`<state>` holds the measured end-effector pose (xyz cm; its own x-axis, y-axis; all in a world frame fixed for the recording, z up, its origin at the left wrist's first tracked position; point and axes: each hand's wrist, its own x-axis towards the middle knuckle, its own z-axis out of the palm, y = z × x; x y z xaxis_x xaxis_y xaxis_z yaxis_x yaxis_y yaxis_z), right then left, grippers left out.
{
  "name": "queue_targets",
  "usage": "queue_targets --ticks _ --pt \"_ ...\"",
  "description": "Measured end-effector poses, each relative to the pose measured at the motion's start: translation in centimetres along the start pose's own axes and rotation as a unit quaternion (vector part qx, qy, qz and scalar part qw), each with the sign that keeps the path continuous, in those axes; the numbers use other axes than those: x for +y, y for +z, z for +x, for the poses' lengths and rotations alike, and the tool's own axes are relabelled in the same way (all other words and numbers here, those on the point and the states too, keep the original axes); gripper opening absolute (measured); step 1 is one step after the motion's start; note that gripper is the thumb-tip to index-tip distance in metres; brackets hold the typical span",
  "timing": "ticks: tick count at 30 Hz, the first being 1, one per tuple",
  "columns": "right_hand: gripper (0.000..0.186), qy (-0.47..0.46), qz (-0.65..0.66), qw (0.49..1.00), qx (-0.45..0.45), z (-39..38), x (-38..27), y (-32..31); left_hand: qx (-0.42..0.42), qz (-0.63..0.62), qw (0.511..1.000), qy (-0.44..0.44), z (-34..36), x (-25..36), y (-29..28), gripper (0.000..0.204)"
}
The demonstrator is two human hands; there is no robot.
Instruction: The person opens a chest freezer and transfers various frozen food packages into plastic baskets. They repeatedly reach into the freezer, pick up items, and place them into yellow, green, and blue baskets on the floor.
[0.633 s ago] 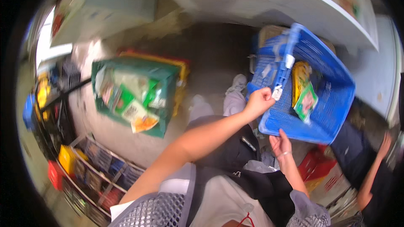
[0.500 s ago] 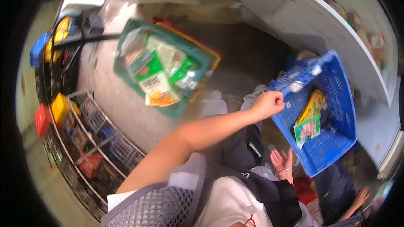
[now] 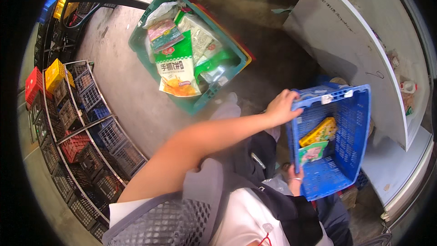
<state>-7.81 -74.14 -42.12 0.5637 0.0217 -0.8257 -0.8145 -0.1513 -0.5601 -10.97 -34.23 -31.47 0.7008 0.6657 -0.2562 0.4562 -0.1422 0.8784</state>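
Left hand (image 3: 283,108) clamped on rim of blue crate (image 3: 328,171) at upper-left corner; same crate grasped lower down its left side by right hand (image 3: 296,180). Crate held at body's right, near white-walled unit (image 3: 339,41). Inside, yellow packet (image 3: 319,132) and green-and-pink packet (image 3: 313,151) seen close together. Well apart, leftward: green crate (image 3: 189,104) filled with packets (image 3: 177,70). Farther left, rack (image 3: 107,118) loaded with plastic crates (image 3: 113,134).

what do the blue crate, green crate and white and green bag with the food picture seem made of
Blue crate: likely moulded plastic, slightly shiny, with evenly coloured, slotted walls. Green crate: probably rigid plastic too, duller, with a moulded rim. White and green bag: perhaps smooth plastic film, thin and printed; coated paper isn't ruled out.
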Motion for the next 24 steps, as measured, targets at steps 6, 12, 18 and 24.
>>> queue_targets --ticks 6,12,18,24 --pt "0.037 0.179 0.007 0.973 -0.145 -8.8 -3.1 -1.2 -0.041 0.261 0.959 0.104 8.2 5.9 8.2 0.065" --pt "0.057 0.091 -0.17 0.885 0.423 -7.9 -12.5 -14.9 -0.147 0.173 0.973 -0.039 12.5 2.8 9.6 0.035" --pt "0.087 0.083 0.092 0.982 0.146 -4.2 -8.9 -13.1 -0.152 0.101 0.983 -0.031 11.1 6.7 6.5 0.022" --pt "0.082 -0.087 0.062 0.985 0.134 -9.2 -15.8 -11.2 -0.098 0.054 0.993 0.032 5.2 13.8 -10.0 0.022"
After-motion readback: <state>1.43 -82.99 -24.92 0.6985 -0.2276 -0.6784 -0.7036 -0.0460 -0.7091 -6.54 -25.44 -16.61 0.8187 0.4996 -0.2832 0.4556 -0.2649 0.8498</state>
